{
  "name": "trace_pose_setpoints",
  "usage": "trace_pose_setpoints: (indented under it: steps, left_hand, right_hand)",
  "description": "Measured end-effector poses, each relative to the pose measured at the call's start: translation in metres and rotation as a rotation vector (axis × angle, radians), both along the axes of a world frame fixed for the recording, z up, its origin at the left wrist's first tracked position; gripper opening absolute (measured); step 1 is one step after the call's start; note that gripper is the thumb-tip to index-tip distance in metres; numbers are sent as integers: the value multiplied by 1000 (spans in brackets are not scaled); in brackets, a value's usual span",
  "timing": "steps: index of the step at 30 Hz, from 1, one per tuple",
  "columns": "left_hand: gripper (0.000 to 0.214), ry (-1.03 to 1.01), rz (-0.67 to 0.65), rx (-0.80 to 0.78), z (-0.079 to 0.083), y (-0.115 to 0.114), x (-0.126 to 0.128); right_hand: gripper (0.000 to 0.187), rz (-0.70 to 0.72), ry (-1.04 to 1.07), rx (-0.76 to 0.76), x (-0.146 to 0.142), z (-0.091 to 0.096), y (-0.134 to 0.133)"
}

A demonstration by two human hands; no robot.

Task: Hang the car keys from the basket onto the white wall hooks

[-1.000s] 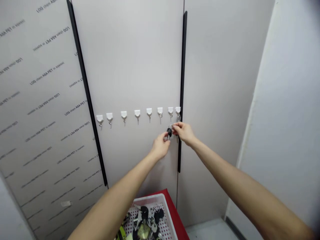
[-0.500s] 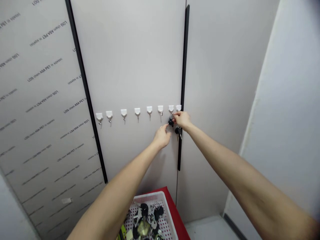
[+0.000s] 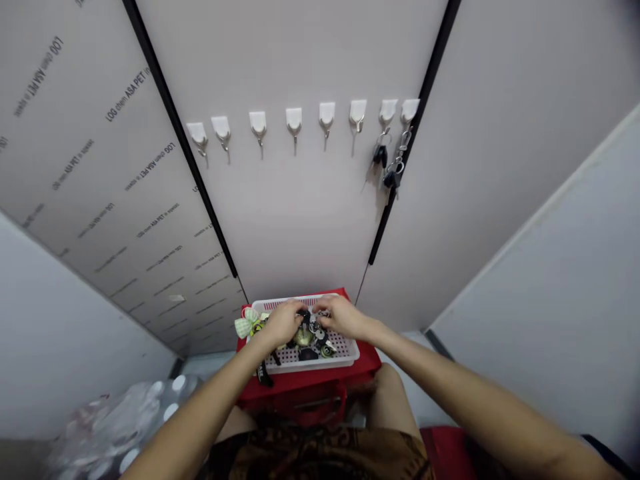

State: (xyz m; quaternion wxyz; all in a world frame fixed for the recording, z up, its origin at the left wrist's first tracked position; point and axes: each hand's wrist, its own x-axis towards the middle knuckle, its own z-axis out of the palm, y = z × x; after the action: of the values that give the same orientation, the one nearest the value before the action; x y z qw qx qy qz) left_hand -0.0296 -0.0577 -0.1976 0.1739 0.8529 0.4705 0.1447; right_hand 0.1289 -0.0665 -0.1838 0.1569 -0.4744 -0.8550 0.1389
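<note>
A narrow space is walled in pale grey laminate panels, the left one printed over and over with "LOG chem ASA PET". Low at far left lies a crumpled clear plastic bag. Further right, a green checked fabric bow spills over the basket's left end, just beside the left hand, and a black strap dangles below it. The white perforated plastic basket sits on a red stand over the person's patterned shorts, its long axis running side to side across the person's lap.

A heap of keys and fobs fills the basket's middle, directly beneath both hands. The left hand's grip is curled down on the heap's left side, and the right hand curves over its right side; the fingers hide whatever lies under them, so any pinch cannot be told. The right hand sits nearer the heap's metal rings.

Above, a row of eight white adhesive hooks crosses the panels. Only the two rightmost carry anything: a black-fobbed key and a metal-ringed key set, up and to the right of the right hand.
</note>
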Motion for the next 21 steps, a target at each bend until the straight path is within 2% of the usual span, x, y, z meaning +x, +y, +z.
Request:
trace_pose_setpoints:
  steps: [3,6,9,13,16,18,21]
  left_hand:
    - [28,137,-47,34,-10,-7,0]
    - [32,237,-20,78,-14,-8,2]
    - [35,269,-8,83,-15,-6,3]
    - [34,240,-2,64,-17,-2,0]
    - [34,194,-3,39,-19,-1,-1]
    - [34,181,1,28,-20,-1,-1]
    - [35,181,2,30,-19,-2,0]
  right_hand:
    - [26,-39,-177,-36,-13,-22,-3]
    - [26,-90,-281,-2,-18,-28,-2]
    - [18,-90,-267,-23,-20,-30,-2]
    - [19,-65,-83,-147,-12,-27,2]
    - [23,-102,48,-170,-3,-17,5]
    - [23,-122,12,-151,-2,-13,3]
    - [19,-135,-200,-113,-10,-15,-4]
